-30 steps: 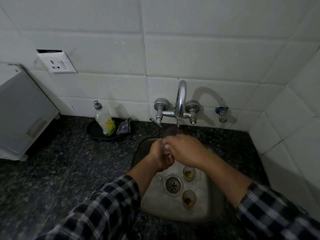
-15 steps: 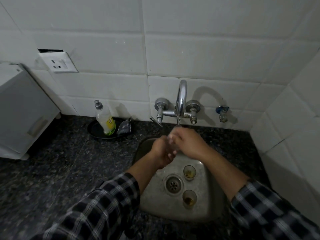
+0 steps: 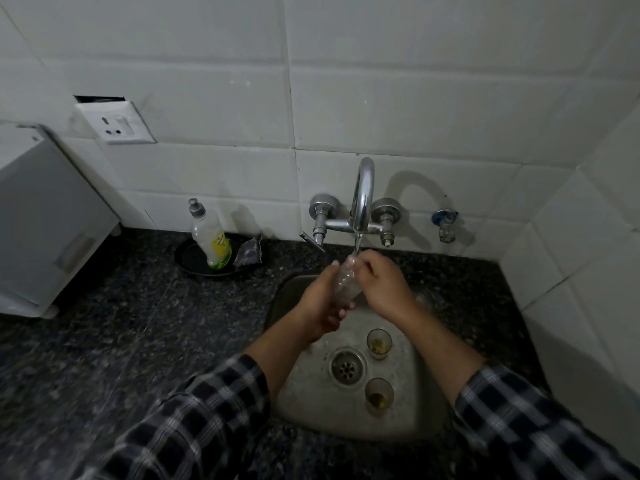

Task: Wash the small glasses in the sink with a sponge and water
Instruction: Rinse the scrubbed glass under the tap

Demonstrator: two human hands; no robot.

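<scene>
A small clear glass (image 3: 347,282) is tilted under the thin stream from the chrome tap (image 3: 362,199). My left hand (image 3: 322,303) grips it from below and the left. My right hand (image 3: 381,282) holds its upper end, with the fingers curled at the rim. Two more small glasses stand upright in the steel sink (image 3: 304,403), one (image 3: 379,342) right of the drain, one (image 3: 378,394) nearer me, both with yellowish residue. No sponge shows.
A dish-soap bottle (image 3: 210,237) and a crumpled packet (image 3: 250,252) sit in a black dish (image 3: 194,263) on the dark granite counter (image 3: 121,341). A white appliance (image 3: 41,230) stands far left, a wall socket (image 3: 116,123) above. A small valve (image 3: 445,225) is right of the tap.
Both hands have lifted the glass up toward the spout, and it now tilts under the running water. The two glasses in the sink have not moved.
</scene>
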